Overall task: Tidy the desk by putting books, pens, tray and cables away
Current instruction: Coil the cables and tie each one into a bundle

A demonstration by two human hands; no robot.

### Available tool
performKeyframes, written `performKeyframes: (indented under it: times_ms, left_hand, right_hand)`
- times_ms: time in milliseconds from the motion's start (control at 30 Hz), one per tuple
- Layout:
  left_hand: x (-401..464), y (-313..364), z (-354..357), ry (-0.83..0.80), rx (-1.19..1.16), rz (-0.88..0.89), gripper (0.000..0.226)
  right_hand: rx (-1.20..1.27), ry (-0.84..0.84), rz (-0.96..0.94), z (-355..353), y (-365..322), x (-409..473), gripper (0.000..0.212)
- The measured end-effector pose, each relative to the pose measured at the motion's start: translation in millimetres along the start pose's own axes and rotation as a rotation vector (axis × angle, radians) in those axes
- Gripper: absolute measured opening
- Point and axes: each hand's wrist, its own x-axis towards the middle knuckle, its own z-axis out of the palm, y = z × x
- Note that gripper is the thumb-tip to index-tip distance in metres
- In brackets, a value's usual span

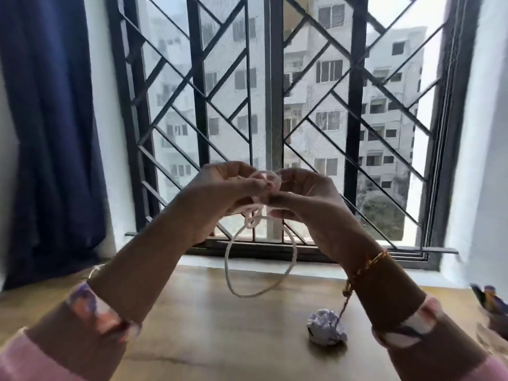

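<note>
A white cable (233, 273) is held up in front of the window, above the wooden desk (220, 325). My left hand (228, 188) grips small coils of it at the top. My right hand (302, 196) pinches the same coils from the right side. One long loop of the cable hangs down from both hands to just above the desk. The image is blurred around the fingers, so the coils between them are hard to make out.
A crumpled ball of paper (325, 327) lies on the desk right of centre. At the right edge stands a holder with pens (492, 303), partly cut off. A barred window (275, 119) fills the back, with a blue curtain (49, 133) at the left.
</note>
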Motion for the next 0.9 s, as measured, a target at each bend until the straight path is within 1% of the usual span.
performKeyframes:
  times_ms: [33,67,133,233,267,367,433,467,500,567,600,633,700,733,800,833,867,900]
  left_hand:
    - [-1,0,-7,-0.058,-0.151,-0.037,0.019]
    - [-1,-1,-14,-0.103,-0.238,-0.040,0.017]
    - [-3,-4,-23,-0.175,-0.284,-0.014,0.020]
    - [-9,-6,-31,-0.246,-0.260,0.056,0.029]
    - [-12,-6,-32,-0.226,-0.223,0.087,0.031]
    - [-26,-5,-35,-0.066,-0.112,0.195,0.033]
    - [-37,-2,-39,0.035,-0.094,0.263,0.033]
    - [-42,-1,-42,0.077,-0.086,0.292,0.032]
    - [-49,2,-46,0.116,-0.088,0.315,0.031]
    - [-60,10,-53,0.173,-0.089,0.342,0.029]
    - [-66,14,-56,0.192,-0.082,0.354,0.028]
    - [-70,16,-58,0.208,-0.075,0.361,0.027]
    - [-81,21,-63,0.247,-0.067,0.357,0.025]
    - [-88,24,-63,0.261,-0.083,0.346,0.024]
    - [-100,29,-62,0.258,-0.171,0.325,0.026]
    - [-106,33,-61,0.247,-0.209,0.309,0.027]
    - [-111,38,-58,0.237,-0.231,0.290,0.026]
    - [-118,41,-56,0.236,-0.238,0.275,0.022]
  right_hand:
    - [-0.001,0.008,-0.007,3,-3,0,0.028]
    - [0.007,0.008,-0.016,6,-6,0,0.027]
    - [0.045,-0.019,-0.020,7,-10,-3,0.026]
    - [0.060,-0.045,0.001,11,-16,-9,0.026]
    - [0.046,-0.055,0.009,14,-20,-11,0.026]
    - [-0.007,-0.096,0.036,26,-28,-13,0.024]
    - [-0.002,-0.177,0.061,37,-37,-14,0.021]
    - [0.013,-0.222,0.082,43,-41,-14,0.022]
    - [0.022,-0.255,0.109,48,-46,-14,0.029]
    - [0.020,-0.268,0.168,60,-58,-15,0.041]
    - [-0.010,-0.265,0.180,64,-64,-16,0.043]
    - [-0.061,-0.266,0.174,67,-67,-16,0.040]
    - [-0.205,-0.288,0.126,72,-77,-22,0.022]
    - [-0.293,-0.312,0.100,75,-81,-27,0.018]
    - [-0.441,-0.376,0.048,79,-84,-39,0.020]
    - [-0.452,-0.379,0.043,79,-85,-47,0.015]
    - [-0.429,-0.350,0.055,78,-86,-55,0.006]
    - [-0.390,-0.284,0.075,75,-88,-64,0.008]
